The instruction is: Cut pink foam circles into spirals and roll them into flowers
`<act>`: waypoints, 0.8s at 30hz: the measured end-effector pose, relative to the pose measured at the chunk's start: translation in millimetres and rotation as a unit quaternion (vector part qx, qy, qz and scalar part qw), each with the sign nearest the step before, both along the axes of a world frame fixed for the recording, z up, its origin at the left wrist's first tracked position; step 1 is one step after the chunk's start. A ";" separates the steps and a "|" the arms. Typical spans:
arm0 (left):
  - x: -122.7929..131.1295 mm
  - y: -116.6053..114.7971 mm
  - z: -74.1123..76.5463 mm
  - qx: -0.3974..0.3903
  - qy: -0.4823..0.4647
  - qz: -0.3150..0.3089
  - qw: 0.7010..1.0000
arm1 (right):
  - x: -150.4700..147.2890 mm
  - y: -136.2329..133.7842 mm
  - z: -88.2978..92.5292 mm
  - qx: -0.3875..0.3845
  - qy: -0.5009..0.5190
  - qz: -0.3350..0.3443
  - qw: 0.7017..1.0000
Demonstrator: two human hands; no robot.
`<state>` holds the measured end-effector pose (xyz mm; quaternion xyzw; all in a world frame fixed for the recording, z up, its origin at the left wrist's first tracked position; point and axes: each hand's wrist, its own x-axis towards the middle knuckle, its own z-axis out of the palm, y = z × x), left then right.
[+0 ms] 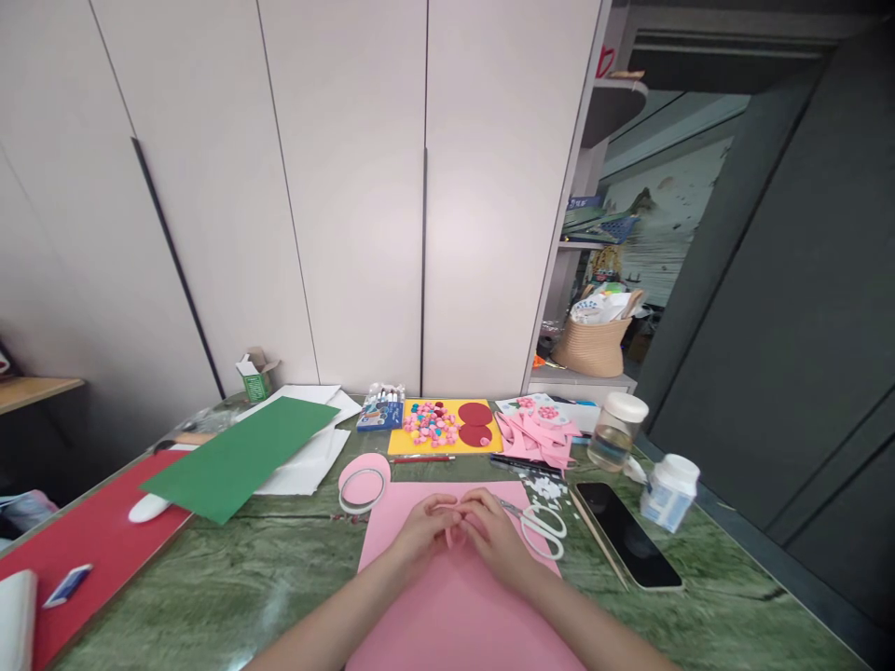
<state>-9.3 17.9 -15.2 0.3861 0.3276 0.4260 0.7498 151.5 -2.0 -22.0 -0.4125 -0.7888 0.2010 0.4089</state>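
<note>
My left hand [426, 527] and my right hand [492, 533] meet over a pink sheet of paper [454, 620] on the table. Their fingertips pinch a small curled pink paper strip [457, 537] between them, partly hidden by the fingers. Close beside my right hand lie white-handled scissors [543, 533], blades pointing toward it. A white tape roll [363, 491] rests at the sheet's upper left corner, by a round pink piece of paper [367, 465].
Behind the sheet, a yellow sheet [397, 444] carries small colourful balls [428, 425] and dark red circles [475, 414]. Pink paper scraps [537, 438] lie beside it. At right are a phone [627, 536], a jar [615, 433] and a white bottle [669, 492]; green paper [241, 457] is at left.
</note>
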 end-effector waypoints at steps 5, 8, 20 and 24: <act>2.5 -0.6 -8.0 -0.029 -0.030 0.017 0.999 | -0.2 0.4 -5.3 -0.001 0.003 -0.010 1.000; 2.9 -1.3 -8.9 -0.027 -0.043 0.021 0.998 | -0.1 1.4 -6.6 0.000 0.003 -0.020 1.000; 6.5 -2.6 -5.1 -0.020 -0.036 0.035 0.999 | -3.1 0.0 -4.1 -0.004 0.029 -0.030 0.999; 5.3 -3.3 -1.8 -0.009 -0.017 0.046 0.999 | -3.8 -1.9 1.2 -0.018 0.040 -0.018 0.999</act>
